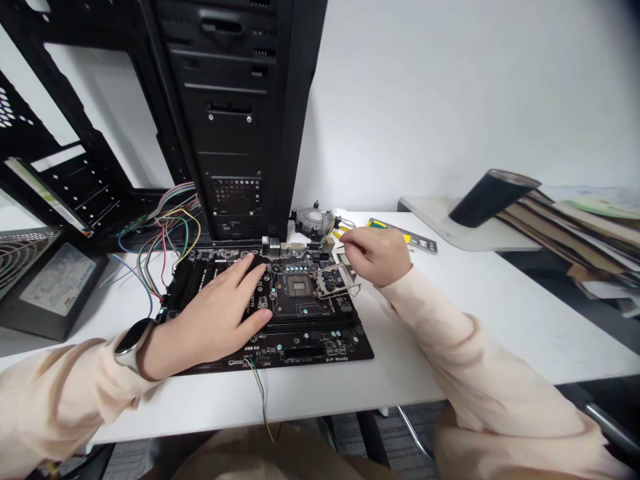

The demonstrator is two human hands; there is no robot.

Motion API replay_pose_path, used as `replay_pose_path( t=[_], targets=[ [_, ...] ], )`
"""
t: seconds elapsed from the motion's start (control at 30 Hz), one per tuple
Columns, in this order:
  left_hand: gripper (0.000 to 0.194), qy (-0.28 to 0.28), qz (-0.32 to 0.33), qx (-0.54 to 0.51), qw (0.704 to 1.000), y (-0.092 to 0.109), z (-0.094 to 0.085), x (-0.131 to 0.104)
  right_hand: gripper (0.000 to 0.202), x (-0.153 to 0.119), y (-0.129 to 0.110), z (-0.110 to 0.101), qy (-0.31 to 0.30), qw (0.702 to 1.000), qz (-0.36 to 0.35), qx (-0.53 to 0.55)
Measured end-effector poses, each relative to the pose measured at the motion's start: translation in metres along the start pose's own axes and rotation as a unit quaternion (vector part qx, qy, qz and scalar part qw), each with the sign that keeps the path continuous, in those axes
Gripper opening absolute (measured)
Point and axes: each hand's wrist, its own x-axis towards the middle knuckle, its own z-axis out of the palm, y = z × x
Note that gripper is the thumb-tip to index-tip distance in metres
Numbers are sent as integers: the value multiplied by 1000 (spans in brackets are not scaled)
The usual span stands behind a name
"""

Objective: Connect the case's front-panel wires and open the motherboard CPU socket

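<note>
A black motherboard (310,340) lies flat on the white table, its processor socket (299,286) exposed. The socket's metal load plate (334,280) is swung up to the right. My left hand (220,310) rests palm down across the board's left part, fingers spread. Closed, with the knuckles up, my right hand (377,255) is over the board's right rear edge, beside the raised plate. A small pale flat piece shows below its fingers; whether they grip it is hidden. Just behind this hand lies a yellow-and-green handled tool, partly covered.
A black computer case (235,133) stands behind the board, with loose coloured wires (187,233). A CPU cooler fan (314,221) sits behind the board. At left is a power supply (55,287); at right, a metal I/O shield (424,245), a dark cylinder (493,198) and stacked folders (565,230).
</note>
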Motion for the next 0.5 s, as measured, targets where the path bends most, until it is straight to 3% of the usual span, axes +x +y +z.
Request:
replay_pose_path(
  t=[0.1, 0.27, 0.5],
  targets=[
    [65, -6, 2, 1, 1000, 0, 0, 0, 19, 2, -3, -3, 27, 1000, -7, 13],
    [65, -23, 12, 12, 1000, 1, -2, 1, 15, 5, -5, -8, 21, 995, -92, 43],
    [63, -34, 18, 18, 999, 2, -4, 1, 14, 4, -3, -6, -15, 995, -84, 43]
  ],
)
